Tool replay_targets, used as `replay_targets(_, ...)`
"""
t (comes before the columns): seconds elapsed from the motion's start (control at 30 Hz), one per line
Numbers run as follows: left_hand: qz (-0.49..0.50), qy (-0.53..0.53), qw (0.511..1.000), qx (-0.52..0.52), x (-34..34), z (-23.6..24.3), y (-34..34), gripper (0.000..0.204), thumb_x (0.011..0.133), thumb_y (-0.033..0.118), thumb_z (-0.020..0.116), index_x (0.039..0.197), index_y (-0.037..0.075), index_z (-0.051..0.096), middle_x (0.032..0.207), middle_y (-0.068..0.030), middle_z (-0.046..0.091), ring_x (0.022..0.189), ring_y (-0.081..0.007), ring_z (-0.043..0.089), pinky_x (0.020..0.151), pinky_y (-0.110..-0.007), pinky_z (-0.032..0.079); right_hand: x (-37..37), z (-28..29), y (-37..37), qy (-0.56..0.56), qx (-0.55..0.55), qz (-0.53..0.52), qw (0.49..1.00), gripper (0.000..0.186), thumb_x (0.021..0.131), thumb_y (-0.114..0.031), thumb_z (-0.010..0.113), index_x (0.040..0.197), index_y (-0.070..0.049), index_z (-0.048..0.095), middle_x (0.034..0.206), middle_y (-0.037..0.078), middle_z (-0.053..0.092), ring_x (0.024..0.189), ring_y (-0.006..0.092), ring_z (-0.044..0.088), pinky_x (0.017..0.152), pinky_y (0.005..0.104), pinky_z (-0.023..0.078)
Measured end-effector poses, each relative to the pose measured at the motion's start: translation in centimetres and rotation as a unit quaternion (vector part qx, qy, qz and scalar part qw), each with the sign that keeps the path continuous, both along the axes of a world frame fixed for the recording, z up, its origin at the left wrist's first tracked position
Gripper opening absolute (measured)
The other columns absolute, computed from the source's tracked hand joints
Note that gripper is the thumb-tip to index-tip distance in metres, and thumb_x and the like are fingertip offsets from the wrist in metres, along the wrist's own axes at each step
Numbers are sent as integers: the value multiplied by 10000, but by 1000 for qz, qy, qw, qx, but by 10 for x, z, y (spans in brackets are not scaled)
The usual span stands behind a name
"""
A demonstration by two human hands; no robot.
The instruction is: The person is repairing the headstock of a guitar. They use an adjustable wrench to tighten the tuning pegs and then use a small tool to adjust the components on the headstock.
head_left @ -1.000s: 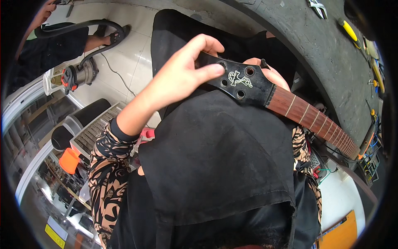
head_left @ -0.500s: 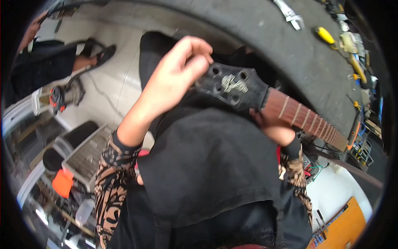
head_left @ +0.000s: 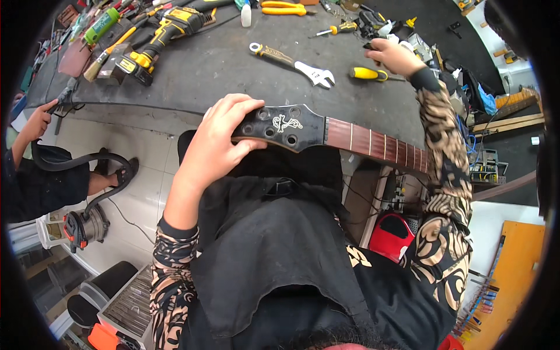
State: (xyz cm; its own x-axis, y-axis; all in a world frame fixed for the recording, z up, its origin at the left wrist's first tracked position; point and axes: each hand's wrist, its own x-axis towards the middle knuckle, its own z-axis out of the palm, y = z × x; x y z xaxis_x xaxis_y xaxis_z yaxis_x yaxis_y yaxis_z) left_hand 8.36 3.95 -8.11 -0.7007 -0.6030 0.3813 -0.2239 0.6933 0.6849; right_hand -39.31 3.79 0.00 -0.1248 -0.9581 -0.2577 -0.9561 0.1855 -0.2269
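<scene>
My left hand (head_left: 219,140) is wrapped round the end of a guitar neck's black headstock (head_left: 300,125), fingers on its face and thumb along the lower edge. The headstock has round tuner holes and a pale inlay. Its reddish-brown fretboard (head_left: 373,143) runs right, its far end hidden by my right forearm. Over the far right of the bench, my right hand (head_left: 398,56) is closed, a small dark thing at its fingertips that I cannot make out. Just below that hand lies a yellow-handled screwdriver (head_left: 368,73); an adjustable wrench (head_left: 315,74) lies to the left.
The dark workbench (head_left: 210,76) carries a yellow cordless power tool (head_left: 175,23), a brush (head_left: 96,67), orange-handled pliers (head_left: 286,8) and another screwdriver (head_left: 338,28). At the left, another person's hand (head_left: 36,123) holds a hose from a shop vacuum (head_left: 86,226).
My right hand has come out from under the neck and reached across the bench to the far right. My left hand has gone from the headstock's end to a grip round it. The view has shifted.
</scene>
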Motion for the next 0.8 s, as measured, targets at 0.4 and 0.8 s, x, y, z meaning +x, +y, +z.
replay_targets(0.4,50,-7,996,-68,-33,-27,-40,660,803,157,902,1416,92,667,1441,-93,689,1450,-315,564,1219,-511,398,114,7,91,-30,-238,78,968,261,1045,-176,706,1277,-56,705,1193,157,747,1136,360,715,1000,449,562)
replay_targets(0.8,136,-106,968,-183,-30,-51,-7,598,1047,312,721,1582,70,608,1652,-121,595,1589,-330,489,1344,-632,186,152,-67,191,110,-243,-51,962,735,947,-153,788,1632,-113,524,1623,138,544,1526,368,487,1309,567,316)
